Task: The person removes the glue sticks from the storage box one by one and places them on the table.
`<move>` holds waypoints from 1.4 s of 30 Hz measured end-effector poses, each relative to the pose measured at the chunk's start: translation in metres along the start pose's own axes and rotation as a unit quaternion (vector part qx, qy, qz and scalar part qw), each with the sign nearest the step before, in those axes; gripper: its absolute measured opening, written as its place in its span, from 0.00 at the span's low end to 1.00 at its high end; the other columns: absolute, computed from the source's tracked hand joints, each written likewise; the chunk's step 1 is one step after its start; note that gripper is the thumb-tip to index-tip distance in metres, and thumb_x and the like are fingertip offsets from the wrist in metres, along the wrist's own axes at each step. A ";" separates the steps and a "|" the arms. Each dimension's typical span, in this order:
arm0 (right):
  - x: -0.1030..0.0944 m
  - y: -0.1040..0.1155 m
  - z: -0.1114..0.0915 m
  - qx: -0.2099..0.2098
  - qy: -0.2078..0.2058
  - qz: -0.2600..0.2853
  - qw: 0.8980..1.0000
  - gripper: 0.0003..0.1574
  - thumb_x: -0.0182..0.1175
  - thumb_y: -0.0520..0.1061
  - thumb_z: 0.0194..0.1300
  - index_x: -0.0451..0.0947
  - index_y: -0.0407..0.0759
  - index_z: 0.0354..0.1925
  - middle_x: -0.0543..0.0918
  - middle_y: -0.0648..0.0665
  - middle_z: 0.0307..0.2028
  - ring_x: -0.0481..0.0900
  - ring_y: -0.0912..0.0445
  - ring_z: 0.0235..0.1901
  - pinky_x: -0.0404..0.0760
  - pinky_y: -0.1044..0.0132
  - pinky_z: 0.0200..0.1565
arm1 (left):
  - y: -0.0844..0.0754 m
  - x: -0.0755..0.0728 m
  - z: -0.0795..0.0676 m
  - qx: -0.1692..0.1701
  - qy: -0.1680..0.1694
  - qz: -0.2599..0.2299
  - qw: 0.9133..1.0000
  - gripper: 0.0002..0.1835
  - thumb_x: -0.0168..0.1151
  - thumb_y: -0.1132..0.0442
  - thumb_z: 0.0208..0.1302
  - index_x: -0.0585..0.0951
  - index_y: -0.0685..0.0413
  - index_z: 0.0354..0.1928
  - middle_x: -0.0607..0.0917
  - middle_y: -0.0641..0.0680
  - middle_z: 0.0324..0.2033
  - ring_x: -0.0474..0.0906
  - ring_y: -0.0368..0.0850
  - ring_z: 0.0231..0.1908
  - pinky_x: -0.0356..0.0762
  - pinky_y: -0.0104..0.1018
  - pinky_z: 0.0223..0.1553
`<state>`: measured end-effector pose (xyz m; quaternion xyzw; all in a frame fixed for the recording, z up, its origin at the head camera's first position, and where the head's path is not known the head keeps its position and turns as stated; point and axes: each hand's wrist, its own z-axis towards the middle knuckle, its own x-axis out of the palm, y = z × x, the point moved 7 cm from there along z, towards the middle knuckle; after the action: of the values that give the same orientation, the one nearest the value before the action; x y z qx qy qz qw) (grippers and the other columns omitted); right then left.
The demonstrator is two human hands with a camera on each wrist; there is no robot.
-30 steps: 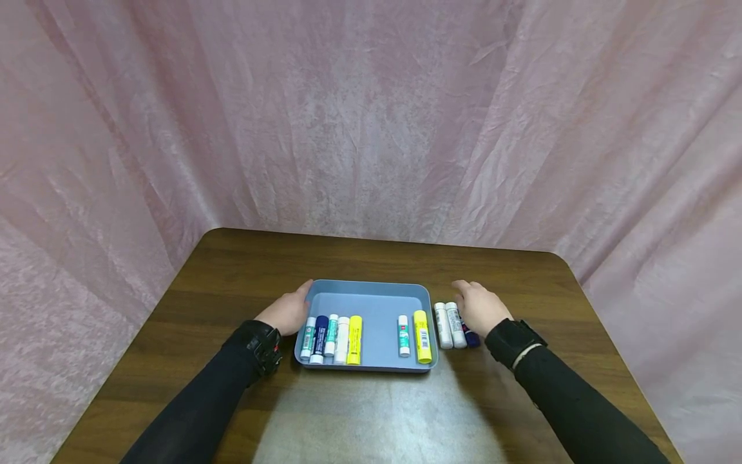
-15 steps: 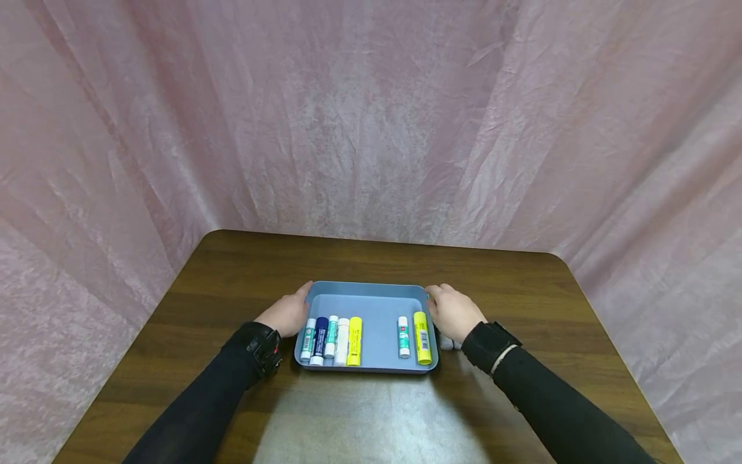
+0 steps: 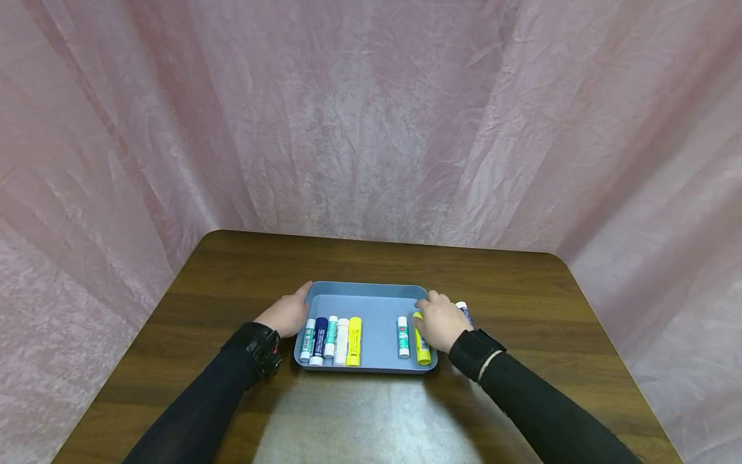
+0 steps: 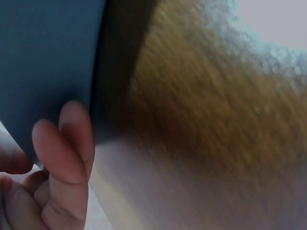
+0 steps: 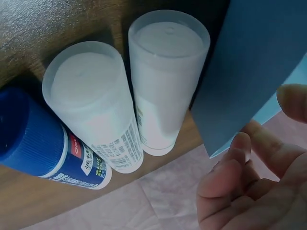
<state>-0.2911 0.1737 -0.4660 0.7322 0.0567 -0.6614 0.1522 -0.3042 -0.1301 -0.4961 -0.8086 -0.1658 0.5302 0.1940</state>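
Observation:
A blue-grey tray (image 3: pixel 379 297) lies on the table with several glue sticks in it. My left hand (image 3: pixel 285 314) holds its left side, fingertips (image 4: pixel 78 117) against the outer wall and thumb at the rim. My right hand (image 3: pixel 442 322) is over the right rim; its thumb is at the top of a yellow glue stick (image 3: pixel 422 356), partly covering it. In the right wrist view its bent fingers are by the tray's corner, grasping nothing that shows. A teal-and-white glue stick (image 3: pixel 403 337) lies left of the yellow one.
On the tray's left side lie a navy glue stick (image 3: pixel 319 336), a white one (image 3: pixel 342 341) and a second yellow one (image 3: pixel 354 341), among others. Beside the right wall are two white glue sticks (image 5: pixel 165 72) and a blue one (image 5: pixel 76 155). A pink curtain (image 3: pixel 371 129) hangs behind.
My right hand has moved left, from above the glue sticks beside the tray to the tray's right rim. The left hand and the tray stay in place.

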 end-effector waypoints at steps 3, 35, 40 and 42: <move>0.003 0.000 0.000 0.005 0.006 -0.012 1.000 0.25 0.64 0.53 0.71 0.82 0.41 0.59 0.80 0.42 0.48 0.76 0.50 0.47 0.81 0.54 0.52 | 0.000 0.000 0.000 0.002 -0.003 -0.002 1.000 0.33 0.41 0.59 0.82 0.45 0.52 0.82 0.77 0.65 0.67 0.81 0.50 0.48 0.75 0.49 0.55; 0.006 0.001 -0.003 -0.026 0.008 -0.043 0.999 0.34 0.68 0.61 0.65 0.80 0.38 0.57 0.77 0.41 0.50 0.71 0.49 0.47 0.78 0.54 0.53 | 0.000 0.000 0.001 0.004 -0.006 -0.005 1.000 0.33 0.40 0.58 0.82 0.44 0.52 0.82 0.70 0.49 0.18 0.67 0.43 0.16 0.68 0.39 0.25; 0.005 0.002 -0.003 -0.040 0.001 -0.040 0.998 0.33 0.68 0.61 0.65 0.81 0.39 0.56 0.78 0.42 0.49 0.71 0.50 0.47 0.77 0.54 0.52 | -0.001 0.000 0.001 0.002 -0.003 -0.004 1.000 0.33 0.40 0.58 0.82 0.44 0.51 0.82 0.74 0.53 0.21 0.68 0.44 0.16 0.69 0.39 0.26; 0.004 0.002 -0.004 -0.044 0.000 -0.037 0.998 0.33 0.69 0.62 0.65 0.81 0.40 0.56 0.78 0.42 0.49 0.71 0.50 0.46 0.77 0.54 0.52 | -0.002 0.000 0.000 0.001 -0.002 -0.003 1.000 0.33 0.40 0.58 0.82 0.44 0.51 0.82 0.80 0.57 0.28 0.71 0.44 0.18 0.70 0.40 0.28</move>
<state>-0.2860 0.1725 -0.4691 0.7225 0.1129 -0.6633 0.1591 -0.3045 -0.1288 -0.4952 -0.8070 -0.1680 0.5310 0.1961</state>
